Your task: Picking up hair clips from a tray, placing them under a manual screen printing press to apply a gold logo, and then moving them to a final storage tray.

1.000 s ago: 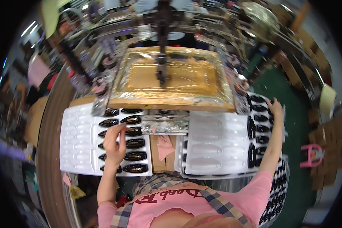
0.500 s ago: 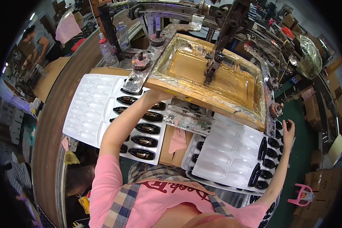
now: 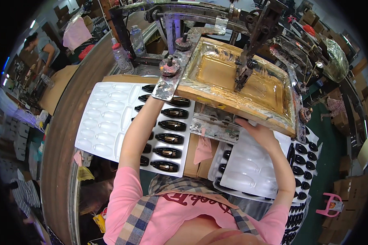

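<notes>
A wooden-framed printing screen (image 3: 233, 100) with an amber film hangs over a stained metal jig (image 3: 214, 128). My right hand (image 3: 259, 132) reaches under the screen's front edge beside the jig; its fingers are curled and partly covered, and what they hold is hidden. My left hand (image 3: 153, 104) is under the metal side plate (image 3: 167, 89) at the screen's left, fingers out of sight. Below it a white moulded tray (image 3: 100, 116) carries printed black oval pieces (image 3: 169, 139). At the right, similar glossy black pieces (image 3: 299, 160) lie in a tray, partly covered by a white moulded sheet (image 3: 249, 163).
A pink cloth (image 3: 203, 149) hangs below the jig. Clear bottles (image 3: 122, 57) stand at the back left beside a brown bench edge (image 3: 65, 122). The squeegee arm (image 3: 257, 36) rises over the screen. A pink stool (image 3: 330, 205) is on the floor; another person (image 3: 47, 49) works far left.
My right hand has come left from the right-hand tray to under the screen's front edge. My left hand has moved left, from beneath the screen frame to under the side plate.
</notes>
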`<state>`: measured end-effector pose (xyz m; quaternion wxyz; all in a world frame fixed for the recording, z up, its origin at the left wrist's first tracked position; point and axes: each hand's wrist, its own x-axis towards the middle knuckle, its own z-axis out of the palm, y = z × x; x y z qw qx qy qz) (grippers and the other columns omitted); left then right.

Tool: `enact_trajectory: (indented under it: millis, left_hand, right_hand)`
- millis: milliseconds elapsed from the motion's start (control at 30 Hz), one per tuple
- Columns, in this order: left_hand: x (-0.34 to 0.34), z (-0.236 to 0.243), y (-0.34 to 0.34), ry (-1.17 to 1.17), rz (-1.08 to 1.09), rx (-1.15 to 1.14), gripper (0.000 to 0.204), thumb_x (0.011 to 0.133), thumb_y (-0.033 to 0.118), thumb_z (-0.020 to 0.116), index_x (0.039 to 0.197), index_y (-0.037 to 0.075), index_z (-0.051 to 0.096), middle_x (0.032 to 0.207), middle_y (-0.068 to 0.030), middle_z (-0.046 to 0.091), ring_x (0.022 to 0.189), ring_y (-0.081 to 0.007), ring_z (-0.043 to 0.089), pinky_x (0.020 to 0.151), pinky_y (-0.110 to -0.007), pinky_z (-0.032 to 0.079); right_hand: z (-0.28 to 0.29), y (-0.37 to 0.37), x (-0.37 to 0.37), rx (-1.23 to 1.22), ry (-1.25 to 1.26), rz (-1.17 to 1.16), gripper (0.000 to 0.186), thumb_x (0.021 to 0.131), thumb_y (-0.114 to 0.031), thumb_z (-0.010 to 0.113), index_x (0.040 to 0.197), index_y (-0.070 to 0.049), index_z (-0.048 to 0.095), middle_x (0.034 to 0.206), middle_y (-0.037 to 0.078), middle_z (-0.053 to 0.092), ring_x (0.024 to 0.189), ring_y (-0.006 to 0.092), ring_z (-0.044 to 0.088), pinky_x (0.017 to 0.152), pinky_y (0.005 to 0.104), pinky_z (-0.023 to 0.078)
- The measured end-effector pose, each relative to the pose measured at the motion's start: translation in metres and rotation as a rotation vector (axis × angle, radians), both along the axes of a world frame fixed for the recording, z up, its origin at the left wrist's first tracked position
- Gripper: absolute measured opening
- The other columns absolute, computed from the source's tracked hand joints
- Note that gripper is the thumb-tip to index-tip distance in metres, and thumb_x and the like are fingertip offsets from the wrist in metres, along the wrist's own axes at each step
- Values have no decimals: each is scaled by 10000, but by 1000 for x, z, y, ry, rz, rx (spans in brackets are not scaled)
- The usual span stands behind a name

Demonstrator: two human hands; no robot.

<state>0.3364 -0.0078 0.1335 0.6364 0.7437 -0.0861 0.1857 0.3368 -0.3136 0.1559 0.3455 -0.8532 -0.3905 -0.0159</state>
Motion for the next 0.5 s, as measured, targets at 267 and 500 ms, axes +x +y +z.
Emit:
enact_trajectory:
  millis: [267,500]
  left_hand:
    - [-88,-41,131,57,527,-228,199,820,157,571,918,-16,581,798,-42,585,692,-101,557,665,-218,461]
    - [-137,-104,172,132,808,-326,175,812,136,581,820,-26,517,676,-88,576,555,-131,566,524,-235,498]
  right_hand:
    - [-2,43,-10,-95,138,20,517,757,-463,569,1107,-84,531,1081,127,538,1012,279,483,866,319,359]
    - [-4,-9,-18,-103,71,-152,547,752,-307,620,1149,30,450,1130,205,494,1069,301,447,906,333,323]
